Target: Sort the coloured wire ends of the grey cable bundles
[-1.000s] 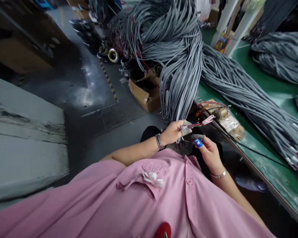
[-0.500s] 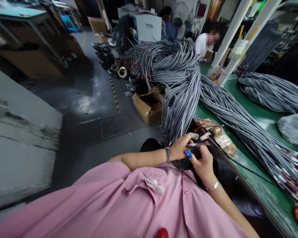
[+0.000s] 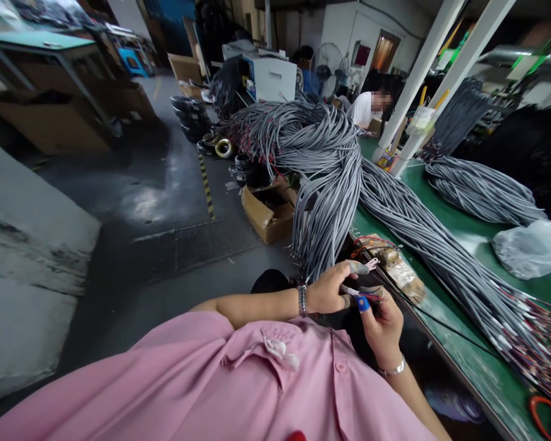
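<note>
I have the bare left forearm (image 3: pixel 257 307) almost level across the body's front, the left grip (image 3: pixel 328 291), a bare hand, reaching rightward with its grey-covered index finger (image 3: pixel 359 268) extended. My bare right forearm (image 3: pixel 413 398) slants up and inward; the right grip (image 3: pixel 383 326), likewise bare, sits just beside, blue-capped thumb (image 3: pixel 363 304) pinched close to its fingers.

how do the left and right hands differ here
The left hand has a linked metal band at its wrist; the right hand has a smoother-looking pale bangle. The right thumb has a blue cover, while the left hand's visible finger covers look grey. Both are at the same thin coloured wires.
</note>
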A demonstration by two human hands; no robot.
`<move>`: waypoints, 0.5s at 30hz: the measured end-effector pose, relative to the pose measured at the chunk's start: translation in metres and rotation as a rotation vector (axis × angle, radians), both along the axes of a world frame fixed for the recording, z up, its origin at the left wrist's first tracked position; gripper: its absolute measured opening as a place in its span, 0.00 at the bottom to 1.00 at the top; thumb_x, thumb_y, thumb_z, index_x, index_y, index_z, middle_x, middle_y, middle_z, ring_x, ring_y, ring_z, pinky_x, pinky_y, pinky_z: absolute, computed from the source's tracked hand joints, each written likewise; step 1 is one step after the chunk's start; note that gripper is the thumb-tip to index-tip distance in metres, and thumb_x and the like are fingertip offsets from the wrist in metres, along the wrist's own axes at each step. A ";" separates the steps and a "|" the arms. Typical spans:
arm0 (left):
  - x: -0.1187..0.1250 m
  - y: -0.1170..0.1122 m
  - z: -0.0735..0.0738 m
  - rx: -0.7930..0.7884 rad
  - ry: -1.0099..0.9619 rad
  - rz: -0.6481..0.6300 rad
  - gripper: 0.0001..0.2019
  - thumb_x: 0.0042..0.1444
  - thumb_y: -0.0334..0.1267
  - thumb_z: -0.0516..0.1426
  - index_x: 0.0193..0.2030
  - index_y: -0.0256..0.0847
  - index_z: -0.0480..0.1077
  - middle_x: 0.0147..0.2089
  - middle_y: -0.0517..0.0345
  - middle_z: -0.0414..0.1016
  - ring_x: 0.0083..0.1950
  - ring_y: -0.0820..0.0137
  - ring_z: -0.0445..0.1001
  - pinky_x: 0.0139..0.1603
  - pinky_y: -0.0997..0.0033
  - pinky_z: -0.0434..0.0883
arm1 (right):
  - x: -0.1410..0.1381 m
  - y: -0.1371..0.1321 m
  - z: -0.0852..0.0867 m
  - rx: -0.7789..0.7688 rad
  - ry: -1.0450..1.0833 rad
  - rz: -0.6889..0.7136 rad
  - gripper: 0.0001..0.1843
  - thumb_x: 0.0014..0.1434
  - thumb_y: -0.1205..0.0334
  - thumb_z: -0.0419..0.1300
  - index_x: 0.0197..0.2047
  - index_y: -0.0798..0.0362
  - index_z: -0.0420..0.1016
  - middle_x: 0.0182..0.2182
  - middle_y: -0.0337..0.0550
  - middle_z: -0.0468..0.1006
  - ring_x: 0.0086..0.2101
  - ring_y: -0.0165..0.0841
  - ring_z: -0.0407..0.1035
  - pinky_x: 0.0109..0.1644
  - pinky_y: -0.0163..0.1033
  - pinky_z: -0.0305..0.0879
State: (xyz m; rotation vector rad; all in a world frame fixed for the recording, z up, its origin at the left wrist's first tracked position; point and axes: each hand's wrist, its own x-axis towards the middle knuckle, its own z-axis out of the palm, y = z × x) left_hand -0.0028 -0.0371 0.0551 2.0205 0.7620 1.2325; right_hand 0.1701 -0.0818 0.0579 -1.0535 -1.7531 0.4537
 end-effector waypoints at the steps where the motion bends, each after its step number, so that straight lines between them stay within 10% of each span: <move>1: -0.003 -0.002 0.002 0.019 -0.026 -0.012 0.31 0.49 0.35 0.62 0.62 0.39 0.62 0.60 0.42 0.67 0.56 0.59 0.70 0.59 0.57 0.68 | 0.002 -0.002 0.000 -0.010 0.011 0.014 0.06 0.57 0.64 0.61 0.39 0.45 0.76 0.32 0.42 0.75 0.32 0.39 0.69 0.35 0.44 0.65; 7: -0.018 -0.014 0.012 0.114 -0.124 -0.124 0.21 0.58 0.41 0.58 0.58 0.41 0.68 0.60 0.43 0.70 0.62 0.58 0.67 0.65 0.55 0.62 | 0.007 -0.011 0.001 -0.029 0.011 0.080 0.11 0.55 0.65 0.61 0.41 0.39 0.74 0.31 0.41 0.73 0.28 0.39 0.67 0.31 0.46 0.63; 15: -0.038 -0.019 0.022 -0.253 -0.446 0.058 0.17 0.65 0.47 0.51 0.50 0.40 0.74 0.47 0.47 0.78 0.47 0.64 0.76 0.52 0.62 0.70 | 0.020 -0.023 0.011 -0.009 0.067 0.059 0.12 0.52 0.63 0.62 0.39 0.37 0.76 0.29 0.42 0.72 0.26 0.43 0.67 0.27 0.50 0.62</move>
